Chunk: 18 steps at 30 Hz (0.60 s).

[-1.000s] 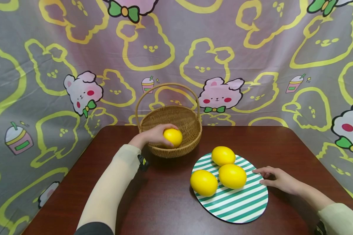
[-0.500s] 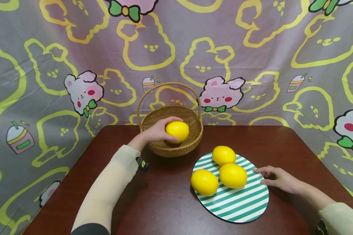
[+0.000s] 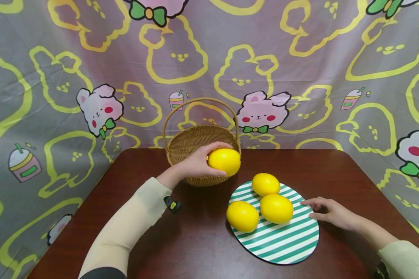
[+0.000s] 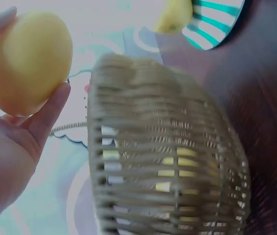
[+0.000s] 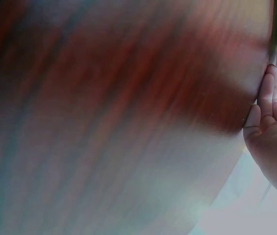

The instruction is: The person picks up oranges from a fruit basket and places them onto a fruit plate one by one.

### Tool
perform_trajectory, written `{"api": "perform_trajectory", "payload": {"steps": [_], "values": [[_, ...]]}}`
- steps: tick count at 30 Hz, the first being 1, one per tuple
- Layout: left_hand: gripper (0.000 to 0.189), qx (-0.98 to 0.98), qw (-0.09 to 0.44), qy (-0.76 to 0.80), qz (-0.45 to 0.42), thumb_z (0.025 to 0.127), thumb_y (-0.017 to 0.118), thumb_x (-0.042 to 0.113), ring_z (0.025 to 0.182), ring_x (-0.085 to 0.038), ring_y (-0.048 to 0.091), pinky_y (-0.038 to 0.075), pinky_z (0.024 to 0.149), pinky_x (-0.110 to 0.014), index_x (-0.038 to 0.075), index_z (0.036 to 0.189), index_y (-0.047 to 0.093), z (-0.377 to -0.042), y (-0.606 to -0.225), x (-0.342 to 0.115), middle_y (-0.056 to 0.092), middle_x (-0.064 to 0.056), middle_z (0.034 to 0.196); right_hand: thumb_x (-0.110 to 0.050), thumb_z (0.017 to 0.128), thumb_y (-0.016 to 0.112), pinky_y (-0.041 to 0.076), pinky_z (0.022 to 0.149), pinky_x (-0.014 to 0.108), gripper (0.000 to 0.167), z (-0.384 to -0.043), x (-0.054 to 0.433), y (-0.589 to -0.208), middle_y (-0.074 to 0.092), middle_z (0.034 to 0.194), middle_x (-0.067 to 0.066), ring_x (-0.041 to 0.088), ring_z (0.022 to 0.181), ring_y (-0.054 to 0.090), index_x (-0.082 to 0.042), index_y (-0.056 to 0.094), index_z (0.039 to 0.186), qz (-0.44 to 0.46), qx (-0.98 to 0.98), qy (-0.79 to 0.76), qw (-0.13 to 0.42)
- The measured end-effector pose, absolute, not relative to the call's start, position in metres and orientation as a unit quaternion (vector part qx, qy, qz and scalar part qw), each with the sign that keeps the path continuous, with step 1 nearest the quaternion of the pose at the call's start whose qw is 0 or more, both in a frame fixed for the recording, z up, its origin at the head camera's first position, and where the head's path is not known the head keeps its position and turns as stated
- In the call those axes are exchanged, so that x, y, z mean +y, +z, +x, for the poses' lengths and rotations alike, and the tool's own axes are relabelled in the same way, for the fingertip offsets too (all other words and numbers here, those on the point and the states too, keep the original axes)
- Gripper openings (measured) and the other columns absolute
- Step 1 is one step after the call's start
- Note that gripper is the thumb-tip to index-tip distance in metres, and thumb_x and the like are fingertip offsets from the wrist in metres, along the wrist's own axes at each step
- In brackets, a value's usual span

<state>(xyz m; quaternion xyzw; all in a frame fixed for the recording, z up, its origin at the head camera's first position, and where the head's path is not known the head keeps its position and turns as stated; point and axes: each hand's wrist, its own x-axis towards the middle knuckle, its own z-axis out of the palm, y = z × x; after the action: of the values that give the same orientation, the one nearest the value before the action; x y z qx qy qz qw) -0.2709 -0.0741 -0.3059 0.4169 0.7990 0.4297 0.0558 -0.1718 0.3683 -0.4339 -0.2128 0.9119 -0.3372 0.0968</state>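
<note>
In the head view my left hand grips a yellow lemon between thumb and fingers, in front of the right side of a wicker basket. The left wrist view has the same lemon beside the basket's woven wall. Three more lemons, one at the back, one in the middle and one at the left, rest on a green-and-white striped round plate. My right hand touches the plate's right edge with thumb and forefinger; its other fingers are partly hidden.
A dark red-brown table carries everything. The basket's tall arched handle rises over its opening. Behind the table hangs a patterned cloth. Something yellow shows through the basket weave; I cannot tell what it is.
My left hand has lifted the lemon out of the basket's opening and carried it right and toward me. The right hand, plate and its three lemons stay put.
</note>
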Motion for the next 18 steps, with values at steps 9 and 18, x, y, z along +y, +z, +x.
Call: {"api": "perform_trajectory", "payload": {"steps": [9,18], "values": [[0.071,0.798,0.064,0.412,0.435,0.075,0.084,0.029,0.098,-0.018,0.055,0.048,0.080,-0.038,0.024,0.135,0.047,-0.252,-0.313,-0.060,0.055,0.007,0.122,-0.022,0.092,0.068,0.047,0.072,0.023,0.043,-0.173,0.368,-0.435,0.058,0.099,-0.001,0.008,0.083,0.050,-0.001,0.060,0.128,-0.208,0.913,-0.336,0.101],[0.071,0.764,0.087,0.421,0.482,0.075,0.085,0.027,0.099,-0.013,0.056,0.050,0.084,-0.033,0.021,0.135,0.046,-0.232,-0.320,-0.041,0.055,0.007,0.123,-0.022,0.090,0.070,0.047,0.072,0.022,0.043,-0.171,0.367,-0.432,0.058,0.098,-0.002,0.008,0.083,0.050,-0.001,0.060,0.127,-0.204,0.915,-0.334,0.100]]}}
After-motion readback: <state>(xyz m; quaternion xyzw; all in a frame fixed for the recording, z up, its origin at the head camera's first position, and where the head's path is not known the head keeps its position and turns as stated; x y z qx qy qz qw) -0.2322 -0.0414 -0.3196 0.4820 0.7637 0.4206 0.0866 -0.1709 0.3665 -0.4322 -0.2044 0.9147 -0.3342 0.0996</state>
